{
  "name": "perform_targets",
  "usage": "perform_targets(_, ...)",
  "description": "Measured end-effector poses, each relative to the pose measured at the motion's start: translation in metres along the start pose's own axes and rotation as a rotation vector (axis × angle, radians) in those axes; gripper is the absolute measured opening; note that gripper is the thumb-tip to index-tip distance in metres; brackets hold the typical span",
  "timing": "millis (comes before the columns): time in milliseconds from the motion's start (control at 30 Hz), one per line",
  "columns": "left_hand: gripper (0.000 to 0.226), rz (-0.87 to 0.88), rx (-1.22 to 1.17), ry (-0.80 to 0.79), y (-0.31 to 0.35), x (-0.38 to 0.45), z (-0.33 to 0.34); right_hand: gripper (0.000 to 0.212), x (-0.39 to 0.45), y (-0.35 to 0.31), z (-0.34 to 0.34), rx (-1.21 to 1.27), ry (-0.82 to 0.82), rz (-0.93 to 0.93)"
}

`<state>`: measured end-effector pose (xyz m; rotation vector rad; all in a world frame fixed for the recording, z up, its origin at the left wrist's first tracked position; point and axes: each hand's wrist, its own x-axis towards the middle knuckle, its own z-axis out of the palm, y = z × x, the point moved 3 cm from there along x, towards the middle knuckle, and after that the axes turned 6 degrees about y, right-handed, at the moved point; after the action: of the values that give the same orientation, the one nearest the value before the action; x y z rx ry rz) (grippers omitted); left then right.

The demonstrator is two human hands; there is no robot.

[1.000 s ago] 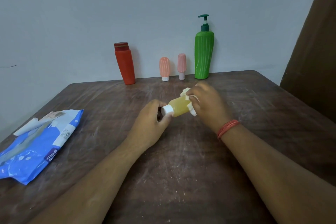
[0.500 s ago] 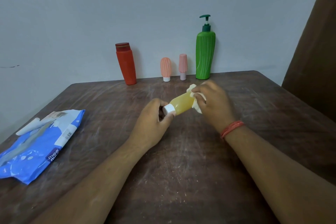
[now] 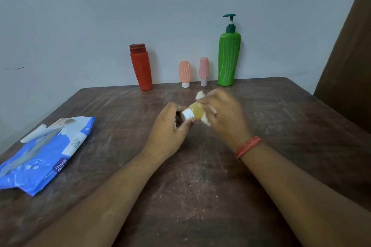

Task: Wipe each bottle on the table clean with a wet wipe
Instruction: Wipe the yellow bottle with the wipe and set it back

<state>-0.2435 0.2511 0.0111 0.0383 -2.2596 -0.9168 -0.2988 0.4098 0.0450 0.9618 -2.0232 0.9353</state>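
Midtable, left hand [image 3: 170, 126] pinched white cap of yellow bottle [image 3: 195, 113], right hand [image 3: 222, 114] gripped wet wipe [image 3: 200, 95] round it; blue wipes pack [image 3: 44, 154] read partly "mee".

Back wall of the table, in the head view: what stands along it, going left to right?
Red bottle → striped peach tube → pink tube → green pump bottle.

Home room: worn wooden table [image 3: 200, 196], toiletry bottles [image 3: 228, 60].
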Motion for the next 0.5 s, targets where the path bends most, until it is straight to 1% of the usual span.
perform_targets(67,0.023,0.022,0.013,0.013,-0.001,0.0,-0.002,0.017,-0.004,-0.017,0.009,-0.003,-0.126,-0.174)
perform_targets(100,0.024,0.039,0.023,0.02,-0.001,0.0,-0.004,0.019,-0.003,-0.016,0.011,-0.022,-0.156,-0.198)
perform_targets(167,0.026,0.066,0.032,0.027,-0.002,-0.001,-0.007,0.021,0.003,-0.002,0.006,-0.057,-0.112,-0.135)
perform_targets(267,0.028,0.088,0.045,0.012,-0.001,-0.003,-0.004,0.02,0.009,0.022,-0.007,-0.083,0.015,0.061)
perform_targets(300,0.028,0.093,0.04,0.008,-0.001,-0.003,-0.002,0.018,0.008,0.021,-0.007,-0.08,0.029,0.061)
perform_targets(367,0.027,0.093,0.038,0.006,0.002,-0.002,0.002,0.019,0.002,0.004,0.001,-0.059,0.003,-0.07)
perform_targets(433,0.026,0.086,0.03,0.009,0.003,-0.001,0.001,0.02,-0.005,-0.013,0.01,-0.056,-0.125,-0.218)
perform_targets(467,0.025,0.076,0.016,0.013,0.003,0.0,0.0,0.023,-0.003,-0.014,0.012,-0.071,-0.168,-0.233)
perform_targets(500,0.024,0.055,0.0,0.019,0.002,0.0,-0.001,0.025,0.0,-0.01,0.01,-0.087,-0.173,-0.213)
